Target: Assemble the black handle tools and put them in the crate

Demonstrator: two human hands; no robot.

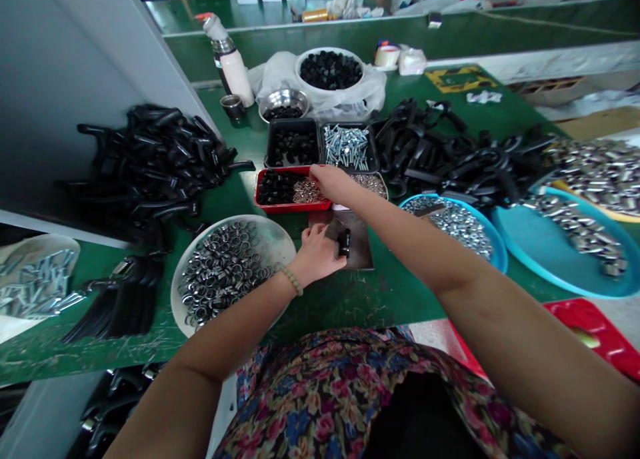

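My left hand (316,252) is closed on a small black part (343,241) over a dark metal plate (357,246) on the green table. A bead bracelet sits on that wrist. My right hand (333,181) reaches forward to the red tray (261,194), fingers curled down into its small silver washers (306,191); what the fingertips hold is hidden. The tray's left side holds black nuts (274,186).
A white bowl of metal rings (223,267) lies left of my left hand. Black trays of black caps (293,144) and screws (346,146) stand behind. Piles of black handles (150,162) lie left and right. Blue basins of silver nuts (457,222) sit right.
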